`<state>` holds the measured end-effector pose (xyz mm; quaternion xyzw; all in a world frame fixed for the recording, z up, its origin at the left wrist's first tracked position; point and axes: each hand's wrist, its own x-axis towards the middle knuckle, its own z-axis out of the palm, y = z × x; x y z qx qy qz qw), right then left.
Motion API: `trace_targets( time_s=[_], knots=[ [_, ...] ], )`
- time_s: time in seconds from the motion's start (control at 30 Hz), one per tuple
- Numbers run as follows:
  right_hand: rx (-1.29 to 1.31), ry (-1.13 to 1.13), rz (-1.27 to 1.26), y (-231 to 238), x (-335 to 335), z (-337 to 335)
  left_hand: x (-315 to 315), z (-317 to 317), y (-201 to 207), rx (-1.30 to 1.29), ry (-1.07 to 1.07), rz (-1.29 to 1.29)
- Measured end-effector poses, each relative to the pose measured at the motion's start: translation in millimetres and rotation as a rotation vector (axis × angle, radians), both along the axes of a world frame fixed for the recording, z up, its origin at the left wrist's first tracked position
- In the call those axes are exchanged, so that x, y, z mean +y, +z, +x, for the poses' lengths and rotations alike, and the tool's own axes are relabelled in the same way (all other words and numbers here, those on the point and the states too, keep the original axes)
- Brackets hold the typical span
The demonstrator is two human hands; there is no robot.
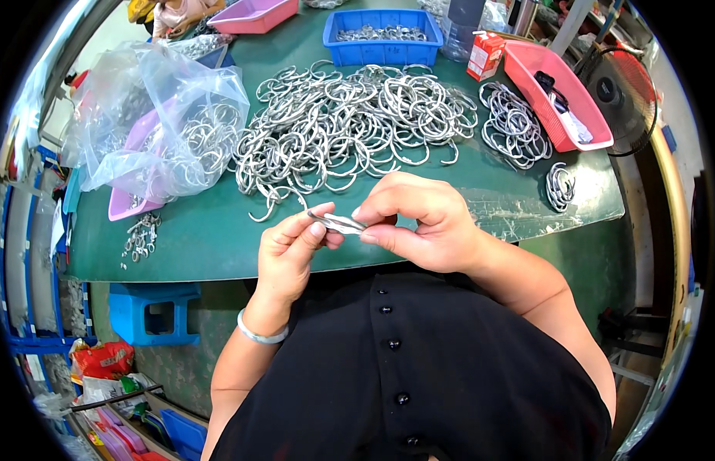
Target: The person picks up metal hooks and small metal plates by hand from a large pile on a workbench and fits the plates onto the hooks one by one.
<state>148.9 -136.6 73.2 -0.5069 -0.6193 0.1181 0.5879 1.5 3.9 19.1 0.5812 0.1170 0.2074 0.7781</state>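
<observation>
Near the front edge of the green table, my left hand (296,242) and my right hand (419,219) pinch a silvery metal bangle (340,223) between thumbs and fingers. It is seen almost edge-on, and the fingertips cover both its ends. Just beyond my hands lies a wide heap of similar open metal bangles (350,115). To the right of it is a smaller pile of bangles (515,127), with a little stack of bangles (560,187) closer to the table's right edge. A smooth bangle (261,329) circles my left wrist.
A clear plastic bag (157,100) over a purple tray (119,203) holds metal rings at left, near small loose rings (142,237). Behind the heap stand a blue bin (382,58), a red-and-white box (486,55) and a pink basket (542,100). A fan (615,92) stands at right; a person's arm (196,21) shows far left.
</observation>
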Motion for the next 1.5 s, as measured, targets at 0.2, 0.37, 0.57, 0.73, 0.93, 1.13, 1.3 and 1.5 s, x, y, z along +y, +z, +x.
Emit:
trace_targets(
  time_s=[0.2,0.37,0.57,0.73,0.93,1.13,1.3,1.5],
  knots=[
    [0.050,0.065,-0.018,1.0,5.4,-4.9,-9.3,3.6,5.4,0.049,-0.084,-0.252],
    [0.134,0.091,-0.054,1.8,5.3,-6.8,-9.9,4.6,4.3,0.054,-0.121,-0.278],
    [0.323,0.104,-0.090,-2.8,5.7,-4.3,-10.7,4.6,3.1,0.081,-0.145,-0.335],
    [0.507,0.097,-0.156,-7.8,8.0,-2.2,-15.6,7.8,10.0,0.115,-0.127,-0.396],
    [0.540,0.095,-0.179,-11.0,9.7,1.7,-12.5,6.4,3.3,0.087,-0.174,-0.394],
    [0.700,0.086,-0.217,-14.8,11.8,11.9,-10.0,4.7,3.4,0.095,-0.126,-0.447],
    [0.776,0.020,-0.308,-26.9,13.3,20.0,-6.9,6.0,5.7,0.072,-0.082,-0.450],
    [0.791,0.012,-0.343,-31.8,11.8,19.7,-0.6,4.3,2.0,0.051,-0.097,-0.435]
  ],
)
